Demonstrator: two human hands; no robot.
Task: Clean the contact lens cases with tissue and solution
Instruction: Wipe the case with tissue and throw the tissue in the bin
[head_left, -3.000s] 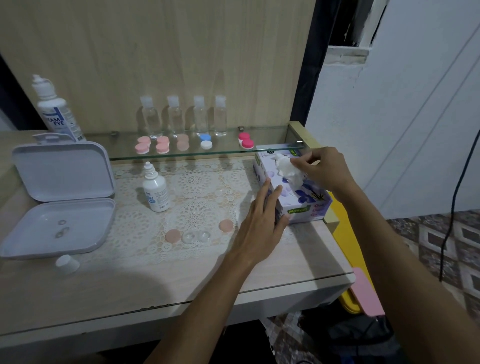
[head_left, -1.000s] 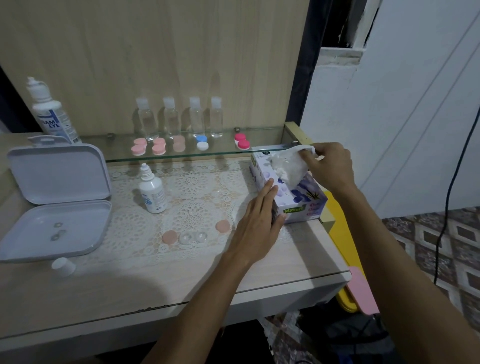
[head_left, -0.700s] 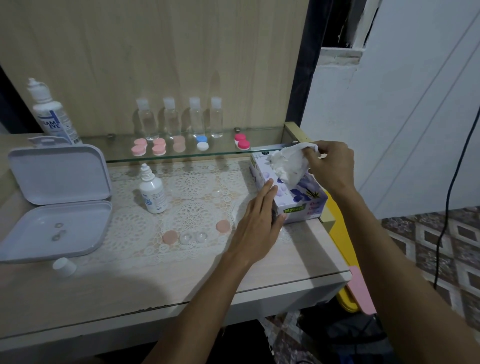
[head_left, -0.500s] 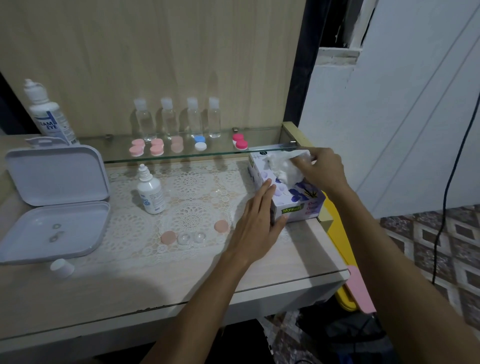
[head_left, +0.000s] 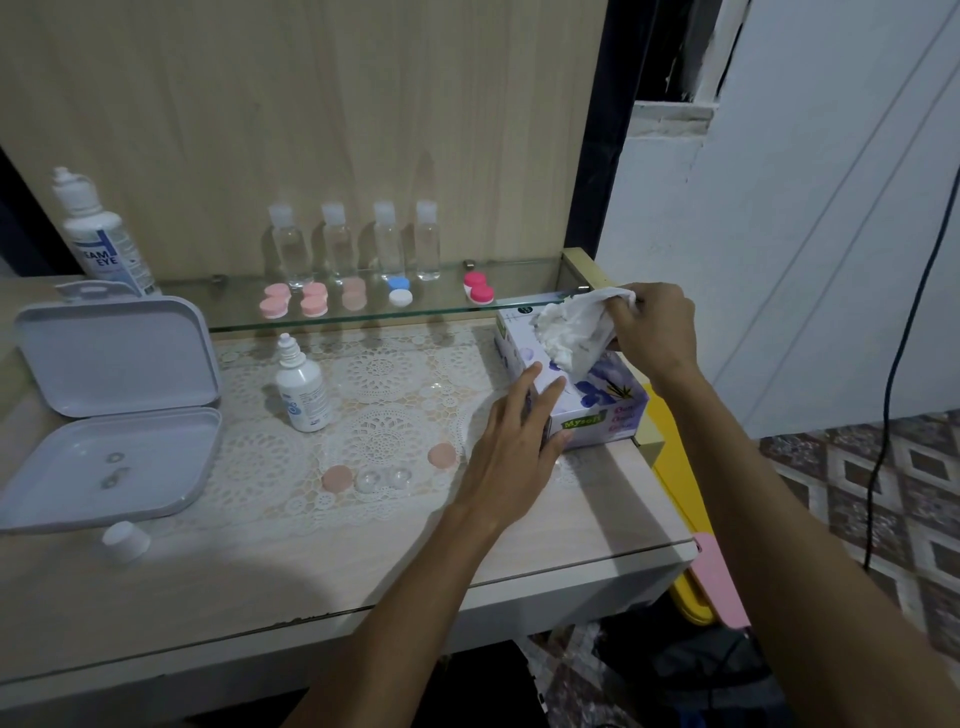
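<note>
The right hand (head_left: 652, 332) pinches a tissue (head_left: 574, 332) half out of the tissue box (head_left: 597, 410), while the left hand (head_left: 519, 447) presses flat-fingered on the box. The open lens case (head_left: 382, 479) waits on the lace mat (head_left: 374, 415). Best pull steadily upward, box pinned, so one sheet comes free untorn.

Left hand (head_left: 511, 447) laid flat with fingers straight, pressed against a tissue box (head_left: 597, 410), right hand (head_left: 652, 332) raised, a tissue (head_left: 571, 332) pinched between curled fingertips
</note>
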